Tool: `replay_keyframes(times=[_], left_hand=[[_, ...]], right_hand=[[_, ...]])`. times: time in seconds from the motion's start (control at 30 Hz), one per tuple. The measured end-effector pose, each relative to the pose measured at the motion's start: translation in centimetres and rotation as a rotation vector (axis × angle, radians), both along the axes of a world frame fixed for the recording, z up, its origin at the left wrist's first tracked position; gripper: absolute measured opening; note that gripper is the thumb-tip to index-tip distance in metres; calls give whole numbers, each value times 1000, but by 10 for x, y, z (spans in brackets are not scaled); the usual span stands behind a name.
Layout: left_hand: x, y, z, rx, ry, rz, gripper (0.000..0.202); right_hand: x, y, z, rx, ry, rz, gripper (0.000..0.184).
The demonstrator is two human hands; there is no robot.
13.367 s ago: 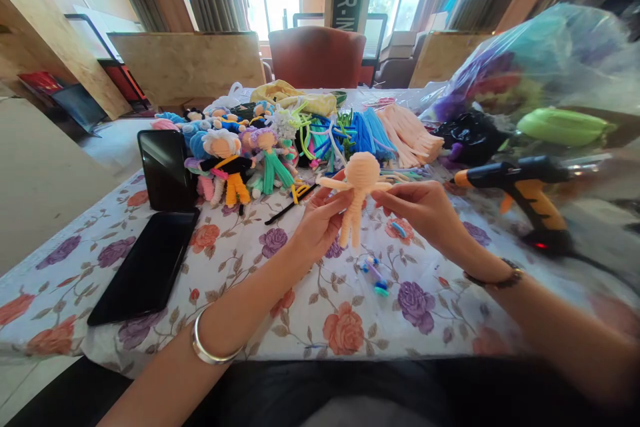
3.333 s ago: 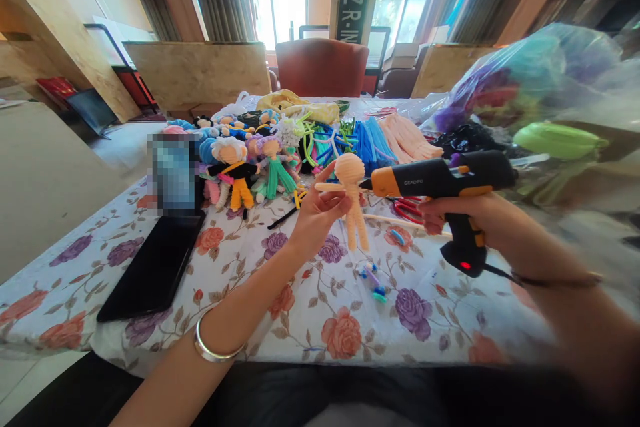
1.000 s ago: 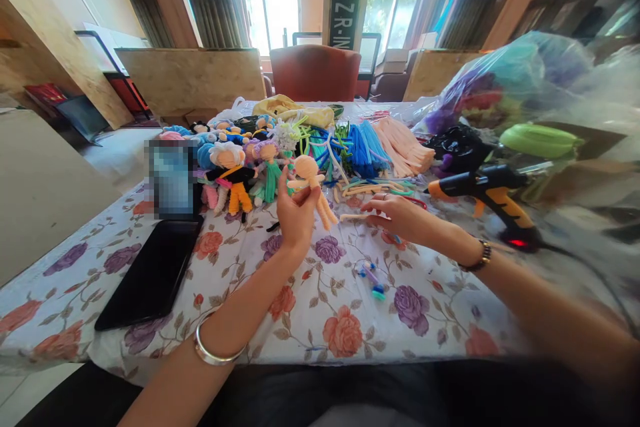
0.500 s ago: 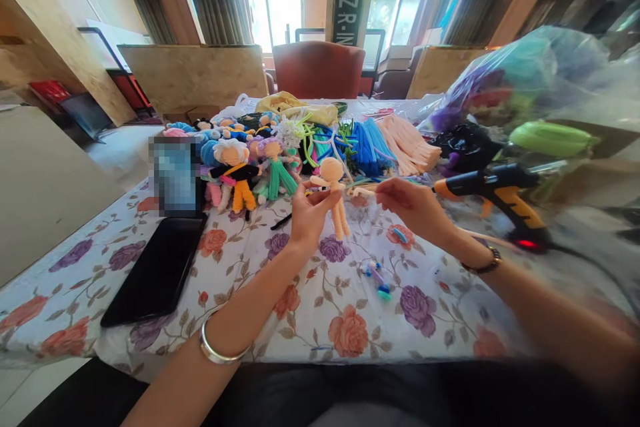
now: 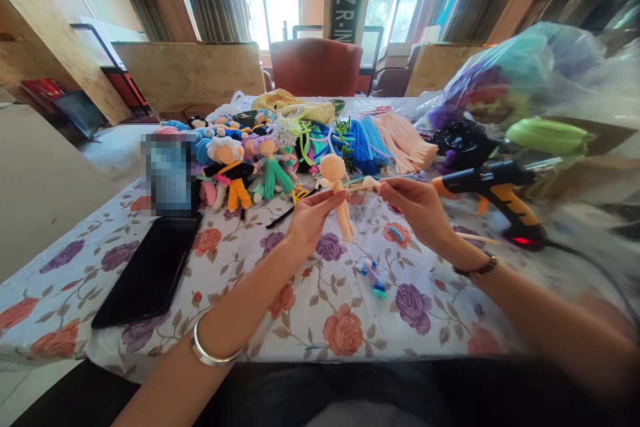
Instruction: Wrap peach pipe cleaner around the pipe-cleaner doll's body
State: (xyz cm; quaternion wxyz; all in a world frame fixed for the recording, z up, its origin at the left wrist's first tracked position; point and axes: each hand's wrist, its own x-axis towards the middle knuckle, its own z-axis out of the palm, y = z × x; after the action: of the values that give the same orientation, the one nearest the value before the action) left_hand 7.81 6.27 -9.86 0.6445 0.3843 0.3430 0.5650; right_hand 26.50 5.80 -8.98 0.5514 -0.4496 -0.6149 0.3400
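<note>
My left hand [image 5: 311,217] is closed around the waist of a peach doll body [image 5: 333,170] made of fuzzy pipe cleaner, held upright above the table. It has a round, blank head and two hanging legs. My right hand [image 5: 417,207] pinches a small cream fuzzy pipe cleaner piece [image 5: 371,183] at the doll's right side in the view. Whether this piece is joined to the doll's arm I cannot tell. Behind the hands stand finished dolls, one in yellow trousers [image 5: 239,195] and another in green [image 5: 275,173].
A glue gun [image 5: 493,180] with a red light stands at the right, its cord trailing. Blue pipe cleaners [image 5: 369,145] and peach ones [image 5: 405,143] lie at the back. A black tablet [image 5: 150,270] and a propped, blurred screen [image 5: 169,173] are at left. Small scraps [image 5: 375,279] lie in front.
My right hand has moved slightly closer to the doll, and the cream piece now shows as a rounded end at its fingertips. The whole view has shifted a little.
</note>
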Motion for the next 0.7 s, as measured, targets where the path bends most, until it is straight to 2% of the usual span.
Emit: replay_keyframes(times=[0.23, 0.47, 0.7], left_hand=[[2, -4, 2, -63, 18, -135, 8], [1, -7, 1, -85, 88, -285, 27], [2, -10, 2, -78, 25, -330, 25]], right_hand=[[-1, -3, 0, -2, -1, 11, 27], [-1, 0, -7, 62, 61, -1, 25], [-5, 1, -15, 165, 80, -57, 15]])
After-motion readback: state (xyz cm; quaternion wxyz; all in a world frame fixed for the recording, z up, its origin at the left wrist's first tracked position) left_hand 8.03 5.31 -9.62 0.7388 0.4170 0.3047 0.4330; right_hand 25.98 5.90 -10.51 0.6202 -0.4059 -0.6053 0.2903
